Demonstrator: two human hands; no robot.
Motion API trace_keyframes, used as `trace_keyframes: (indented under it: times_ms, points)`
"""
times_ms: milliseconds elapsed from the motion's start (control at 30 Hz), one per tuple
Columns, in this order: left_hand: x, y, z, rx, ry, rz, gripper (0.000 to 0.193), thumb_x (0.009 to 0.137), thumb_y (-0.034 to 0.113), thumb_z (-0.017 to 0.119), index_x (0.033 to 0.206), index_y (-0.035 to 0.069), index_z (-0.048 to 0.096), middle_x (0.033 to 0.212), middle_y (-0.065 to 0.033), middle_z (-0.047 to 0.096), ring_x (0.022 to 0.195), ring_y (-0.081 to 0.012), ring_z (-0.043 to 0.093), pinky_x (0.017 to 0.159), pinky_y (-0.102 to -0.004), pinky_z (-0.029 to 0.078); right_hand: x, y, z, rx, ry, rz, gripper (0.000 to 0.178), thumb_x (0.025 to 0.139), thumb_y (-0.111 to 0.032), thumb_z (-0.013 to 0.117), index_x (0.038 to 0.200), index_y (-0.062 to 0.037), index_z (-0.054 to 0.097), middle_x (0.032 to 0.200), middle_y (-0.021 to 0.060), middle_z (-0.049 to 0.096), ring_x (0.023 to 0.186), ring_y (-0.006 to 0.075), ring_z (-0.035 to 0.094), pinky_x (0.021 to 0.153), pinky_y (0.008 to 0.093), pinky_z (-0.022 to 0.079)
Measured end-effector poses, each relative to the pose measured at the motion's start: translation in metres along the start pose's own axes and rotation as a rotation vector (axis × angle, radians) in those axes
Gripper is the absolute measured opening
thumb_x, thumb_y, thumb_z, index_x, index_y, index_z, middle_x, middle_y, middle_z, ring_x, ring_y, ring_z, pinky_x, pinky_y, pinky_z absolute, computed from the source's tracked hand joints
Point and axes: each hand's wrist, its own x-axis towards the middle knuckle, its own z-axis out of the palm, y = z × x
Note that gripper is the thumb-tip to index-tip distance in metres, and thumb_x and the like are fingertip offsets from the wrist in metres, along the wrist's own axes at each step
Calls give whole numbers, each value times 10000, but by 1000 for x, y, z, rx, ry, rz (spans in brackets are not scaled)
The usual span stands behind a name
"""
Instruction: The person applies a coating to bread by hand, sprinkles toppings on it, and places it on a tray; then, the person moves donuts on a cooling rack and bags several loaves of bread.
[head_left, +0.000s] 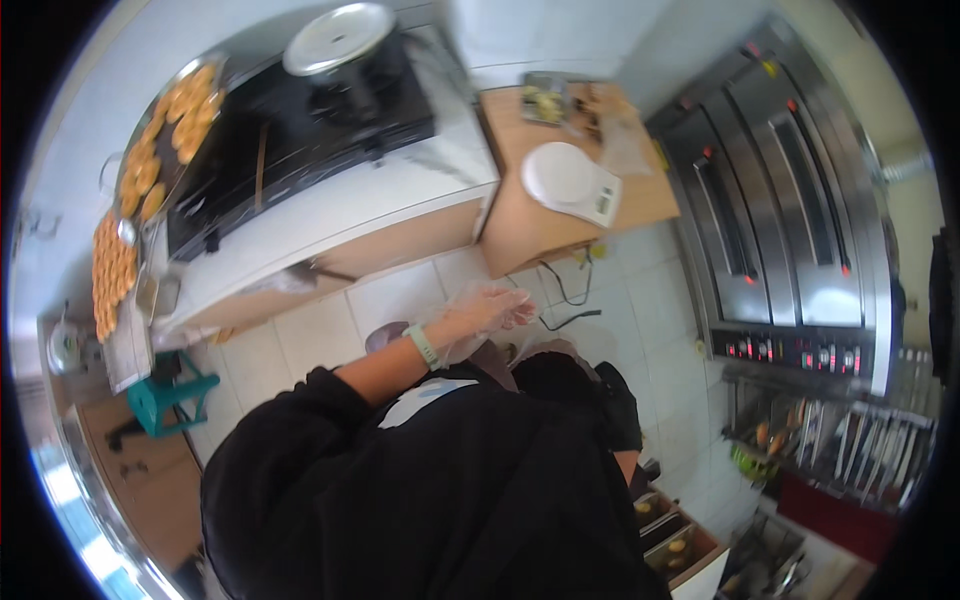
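My left hand reaches across the front of my body in a loose, clear plastic glove, a pale green watch on its wrist. Its fingers are slightly bent and apart, and I see nothing held in them. Below it are my dark clothes and the tiled floor. Nearest ahead of it stands a wooden table with a white kitchen scale. My right arm hangs down at my side; a bit of bare forearm shows below the black sleeve, and the hand itself is hidden. Beside that arm is a wooden box with round, golden pieces inside.
A black stove with a lidded pot stands ahead left, beside a pan and a tray of golden rounds. Steel ovens line the right, above a tray rack. A green stool stands at left. A black cable lies on the floor.
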Motion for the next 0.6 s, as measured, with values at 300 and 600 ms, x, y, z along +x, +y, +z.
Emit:
trace_keyframes:
  times_ms: [300, 600]
  points:
    - [54, 41, 89, 112, -102, -93, 402, 862, 340, 548, 979, -40, 608, 969, -124, 629, 904, -178, 587, 798, -277, 438, 28, 68, -63, 97, 70, -3, 355, 816, -248, 562, 1109, -48, 562, 1038, 169, 600, 955, 314, 574, 815, 348, 446]
    - [147, 105, 157, -144, -503, -333, 601, 886, 516, 372, 1289, 71, 396, 1264, -98, 457, 1120, -229, 456, 829, -382, 435, 51, 84, -121, 134, 238, 25, 332, 807, -227, 549, 1093, -62, 577, 1020, 161, 604, 972, 321, 565, 832, 353, 439]
